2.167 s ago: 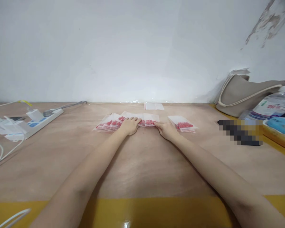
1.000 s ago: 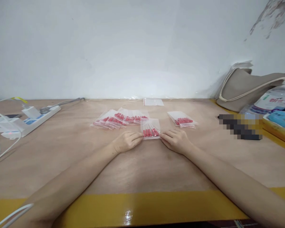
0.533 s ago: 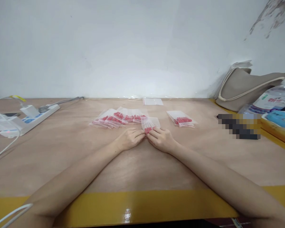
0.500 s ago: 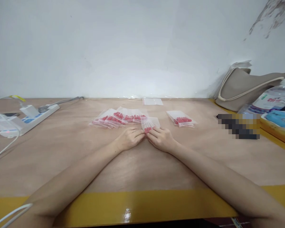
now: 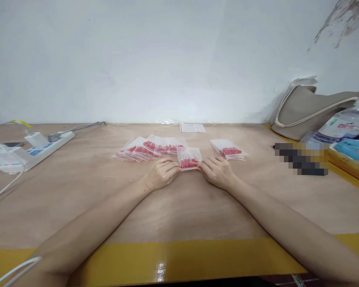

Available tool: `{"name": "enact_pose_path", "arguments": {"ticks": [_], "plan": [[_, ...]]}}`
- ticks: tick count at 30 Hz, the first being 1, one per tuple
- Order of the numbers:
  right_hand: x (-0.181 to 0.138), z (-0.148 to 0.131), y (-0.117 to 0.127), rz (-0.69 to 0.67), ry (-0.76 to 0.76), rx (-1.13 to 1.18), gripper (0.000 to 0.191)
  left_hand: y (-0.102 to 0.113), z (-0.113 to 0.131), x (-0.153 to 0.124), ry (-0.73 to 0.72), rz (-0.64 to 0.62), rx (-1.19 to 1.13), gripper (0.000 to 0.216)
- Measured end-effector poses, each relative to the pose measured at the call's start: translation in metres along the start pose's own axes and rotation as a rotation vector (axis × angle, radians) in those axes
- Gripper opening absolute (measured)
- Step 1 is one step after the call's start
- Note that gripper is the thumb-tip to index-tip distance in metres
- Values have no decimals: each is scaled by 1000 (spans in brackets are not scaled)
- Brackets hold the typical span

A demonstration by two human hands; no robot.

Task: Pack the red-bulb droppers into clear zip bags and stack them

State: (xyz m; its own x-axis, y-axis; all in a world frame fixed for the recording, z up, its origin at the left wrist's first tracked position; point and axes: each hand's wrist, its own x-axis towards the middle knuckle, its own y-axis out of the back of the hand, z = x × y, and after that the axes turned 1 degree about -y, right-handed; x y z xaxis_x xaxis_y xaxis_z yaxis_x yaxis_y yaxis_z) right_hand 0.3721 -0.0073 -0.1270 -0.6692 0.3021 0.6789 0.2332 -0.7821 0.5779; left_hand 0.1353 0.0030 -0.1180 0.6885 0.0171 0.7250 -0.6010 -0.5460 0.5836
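Observation:
A small clear zip bag (image 5: 189, 154) with several red pieces inside lies on the table between my hands, its near edge toward me. My left hand (image 5: 162, 173) pinches the left end of that edge. At the right end, my right hand (image 5: 217, 171) pinches the same edge, fingers closed and pressed low. Just beyond my left hand is a fanned row of similar bags (image 5: 143, 149) holding red pieces. A smaller stack of filled bags (image 5: 228, 149) lies past my right hand. What exactly the red pieces are, I cannot tell.
Flat white bags (image 5: 192, 128) lie near the wall. A power strip (image 5: 44, 149) with plugs and cables is at left. To the right are a grey bag (image 5: 308, 104), a large plastic bottle (image 5: 339, 125), a blue-topped pack (image 5: 354, 150) and a blurred dark object (image 5: 300, 159).
My right hand has slid rightward along the bag's near edge, away from my left hand, uncovering more red pieces. The left hand has barely moved.

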Motion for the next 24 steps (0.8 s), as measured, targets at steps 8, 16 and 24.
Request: {"name": "enact_pose_path", "arguments": {"ticks": [8,16,24], "plan": [[-10,10,-2,19,-4,-61,38,4,2,-1,30,-1,-30,8],[2,-5,6,-128,-134,65,35,0,1,-1,51,0,-52,6],[2,3,-11,-31,-571,553,35,3,-3,-5,312,-143,68,45]]}}
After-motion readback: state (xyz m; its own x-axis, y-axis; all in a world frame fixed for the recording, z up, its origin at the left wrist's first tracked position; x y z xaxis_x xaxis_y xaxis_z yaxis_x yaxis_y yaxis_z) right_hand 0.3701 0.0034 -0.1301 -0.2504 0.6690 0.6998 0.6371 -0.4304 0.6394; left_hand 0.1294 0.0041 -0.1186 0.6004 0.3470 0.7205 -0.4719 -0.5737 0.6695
